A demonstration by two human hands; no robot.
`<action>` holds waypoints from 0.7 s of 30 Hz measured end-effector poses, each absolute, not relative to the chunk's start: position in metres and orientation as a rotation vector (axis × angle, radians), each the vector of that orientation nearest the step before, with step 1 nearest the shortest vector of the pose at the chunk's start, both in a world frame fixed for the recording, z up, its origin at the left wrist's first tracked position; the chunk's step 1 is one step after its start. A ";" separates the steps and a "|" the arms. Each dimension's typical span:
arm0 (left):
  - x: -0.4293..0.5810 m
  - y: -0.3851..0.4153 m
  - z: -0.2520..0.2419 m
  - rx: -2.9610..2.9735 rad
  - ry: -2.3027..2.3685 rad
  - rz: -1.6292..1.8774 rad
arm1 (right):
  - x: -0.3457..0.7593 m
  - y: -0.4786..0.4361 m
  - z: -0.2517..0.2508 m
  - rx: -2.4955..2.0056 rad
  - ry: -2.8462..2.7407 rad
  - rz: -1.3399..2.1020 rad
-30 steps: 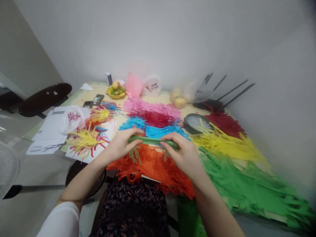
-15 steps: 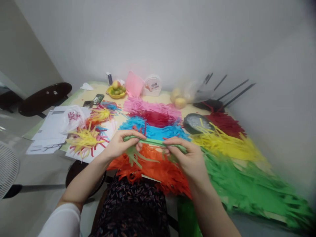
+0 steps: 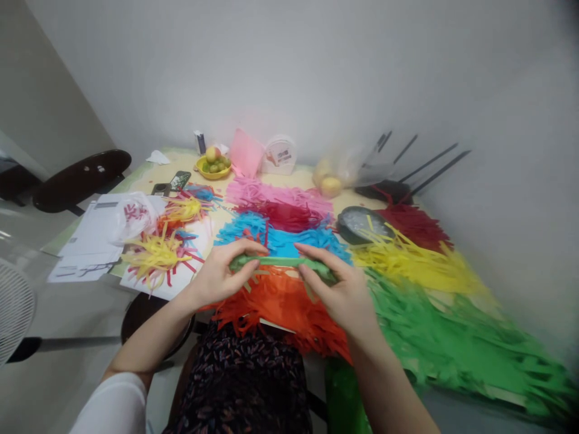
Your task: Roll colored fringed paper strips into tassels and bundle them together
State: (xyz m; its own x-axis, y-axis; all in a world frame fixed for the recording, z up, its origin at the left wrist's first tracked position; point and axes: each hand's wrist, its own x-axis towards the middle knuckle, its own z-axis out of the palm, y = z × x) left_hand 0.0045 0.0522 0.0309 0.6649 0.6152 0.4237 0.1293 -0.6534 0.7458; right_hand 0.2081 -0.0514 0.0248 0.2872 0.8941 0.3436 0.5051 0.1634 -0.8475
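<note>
A thin green roll of fringed tissue paper [image 3: 279,261] stretches level between my two hands, above the table's front part. My left hand [image 3: 224,271] cups its left end between thumb and fingers. The right end lies in my right hand [image 3: 341,286], its index finger and thumb spread a little around the roll. A few pale green strips hang under the roll, partly hidden by my hands. Beneath lies orange fringed paper [image 3: 284,304]. Just beyond the roll is blue fringed paper [image 3: 292,241], with dark red fringed paper [image 3: 284,216] and pink fringed paper [image 3: 275,194] behind it.
Green fringed sheets [image 3: 461,343], yellow fringed paper [image 3: 420,268] and a dark bowl [image 3: 362,225] are at right. Yellow tassels [image 3: 156,258], white papers [image 3: 93,232] and a plastic bag [image 3: 136,218] lie left. A fruit basket [image 3: 214,175] stands at the back.
The fingers of both hands have loosened and lifted slightly around the green roll. The long pale strips that hung below it now show much less.
</note>
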 end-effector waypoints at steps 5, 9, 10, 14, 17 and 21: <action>0.006 0.053 0.029 2.257 0.626 0.854 | 0.209 -0.050 0.025 -1.453 -1.424 0.378; 0.006 0.053 0.031 1.853 0.588 0.723 | 0.207 -0.051 0.024 -1.395 -1.289 0.628; 0.006 0.052 0.032 1.719 0.557 0.701 | 0.206 -0.051 0.024 -1.372 -1.239 0.683; 0.008 0.049 0.032 1.408 0.466 0.677 | 0.203 -0.051 0.024 -1.323 -1.145 0.744; 0.008 0.051 0.029 1.367 0.451 0.667 | 0.205 -0.050 0.023 -1.302 -1.143 0.795; 0.006 0.056 0.023 1.356 0.460 0.672 | 0.209 -0.047 0.018 -1.223 -1.132 0.842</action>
State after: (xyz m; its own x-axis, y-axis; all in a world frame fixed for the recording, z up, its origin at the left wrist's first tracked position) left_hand 0.0061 0.0556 0.0232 0.7320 0.6769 0.0775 -0.1727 0.0743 0.9822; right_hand 0.2092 -0.0472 0.0184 0.2620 0.9445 0.1985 0.0817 0.1832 -0.9797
